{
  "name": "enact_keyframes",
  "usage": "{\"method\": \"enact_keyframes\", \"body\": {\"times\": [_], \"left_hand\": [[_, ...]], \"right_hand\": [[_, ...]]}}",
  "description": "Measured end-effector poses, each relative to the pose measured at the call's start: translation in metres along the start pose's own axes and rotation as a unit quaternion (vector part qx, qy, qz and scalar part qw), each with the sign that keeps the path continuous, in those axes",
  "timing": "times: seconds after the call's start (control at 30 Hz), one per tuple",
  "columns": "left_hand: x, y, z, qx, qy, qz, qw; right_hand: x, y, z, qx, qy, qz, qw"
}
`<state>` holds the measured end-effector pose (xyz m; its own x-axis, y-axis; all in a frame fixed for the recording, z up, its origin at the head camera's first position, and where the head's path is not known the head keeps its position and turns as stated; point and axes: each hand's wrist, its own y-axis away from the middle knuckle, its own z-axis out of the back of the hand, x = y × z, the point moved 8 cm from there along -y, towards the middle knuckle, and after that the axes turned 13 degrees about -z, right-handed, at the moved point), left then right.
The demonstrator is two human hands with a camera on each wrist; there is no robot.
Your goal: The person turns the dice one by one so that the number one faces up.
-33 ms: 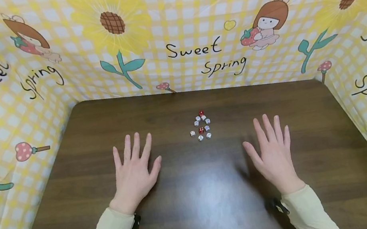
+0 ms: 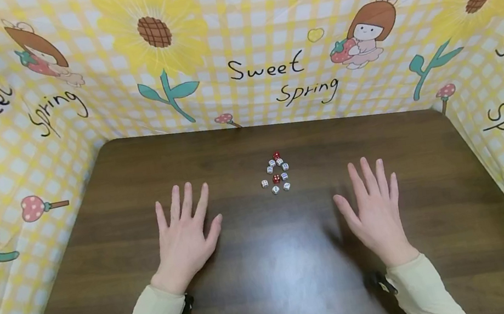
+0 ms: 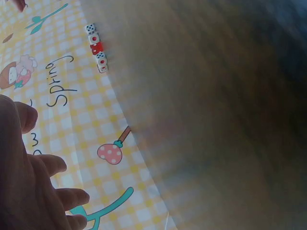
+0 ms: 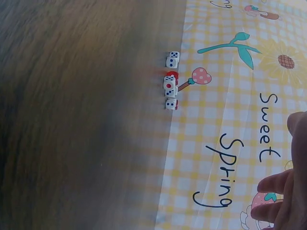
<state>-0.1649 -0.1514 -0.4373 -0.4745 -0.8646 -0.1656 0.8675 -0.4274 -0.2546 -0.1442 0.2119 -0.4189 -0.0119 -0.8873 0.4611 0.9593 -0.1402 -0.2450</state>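
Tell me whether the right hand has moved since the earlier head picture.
No: in the head view, the right hand shows no visible shift either way against the table.

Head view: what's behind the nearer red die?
Behind the nearer red die: four white dice, the farther red die, then table and patterned cloth. Its far face and underside are hidden.

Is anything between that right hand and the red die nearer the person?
Yes: a white die sits just right of the red die, toward the right hand. From there to the hand, only brown tabletop shows.
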Motion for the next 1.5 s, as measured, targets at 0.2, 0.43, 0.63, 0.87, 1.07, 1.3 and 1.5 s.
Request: {"method": "enact_keyframes", "body": {"times": [0.2,0.43,0.63,0.87,1.07,1.3,1.5], "left_hand": [[-0.002,-0.002,-0.004,0.008,0.005,0.002,1.0000],[-0.007,-0.010,-0.002,0.006,0.012,-0.002,0.9999],[-0.010,-0.015,-0.001,0.005,-0.003,-0.005,1.0000],[-0.012,-0.019,-0.002,-0.002,-0.004,-0.017,0.9999],[-0.015,-0.021,0.000,-0.016,0.002,-0.033,0.9993],[-0.018,-0.019,-0.001,-0.023,0.011,-0.037,0.9990],[-0.022,-0.019,-0.001,-0.027,0.006,-0.044,0.9987]], "right_hand": [[0.004,-0.004,-0.002,0.001,-0.020,0.004,1.000],[0.012,-0.011,-0.010,-0.008,-0.037,0.021,0.999],[0.022,-0.015,-0.020,-0.008,-0.052,0.044,0.998],[0.029,-0.020,-0.023,0.016,-0.073,0.045,0.996],[0.036,-0.031,-0.036,0.065,-0.069,0.042,0.995],[0.042,-0.046,-0.061,0.121,-0.051,0.053,0.990],[0.045,-0.058,-0.085,0.179,-0.050,0.049,0.981]]}}
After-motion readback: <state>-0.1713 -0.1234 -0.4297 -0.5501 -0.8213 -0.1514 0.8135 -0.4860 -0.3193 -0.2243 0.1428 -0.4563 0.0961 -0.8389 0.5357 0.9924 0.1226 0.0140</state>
